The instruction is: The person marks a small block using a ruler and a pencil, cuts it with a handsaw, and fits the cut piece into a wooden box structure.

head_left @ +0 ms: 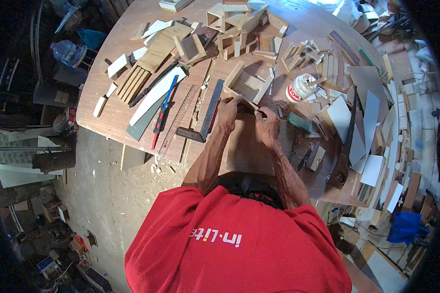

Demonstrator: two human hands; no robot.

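Observation:
A small open wooden box point(250, 84) rests on the workbench in front of me, its thin walls set around a flat base. Along its near edge runs a thin pale wooden strip point(250, 104); whether it is fixed to the box I cannot tell. My left hand point(228, 111) closes its fingers on the strip's left end, by the box's near left corner. At the other end, my right hand point(267, 123) pinches the strip between thumb and fingers. Left of my left hand lie a dark metal try square point(214, 110) and a clear ruler point(180, 115).
A white glue tub point(299, 88) with a stick in it stands right of the box. A red-and-blue cutter point(165, 112) lies at the left, a handsaw point(348, 139) at the right. Several wooden box pieces point(232, 41) and offcuts cover the bench's far side.

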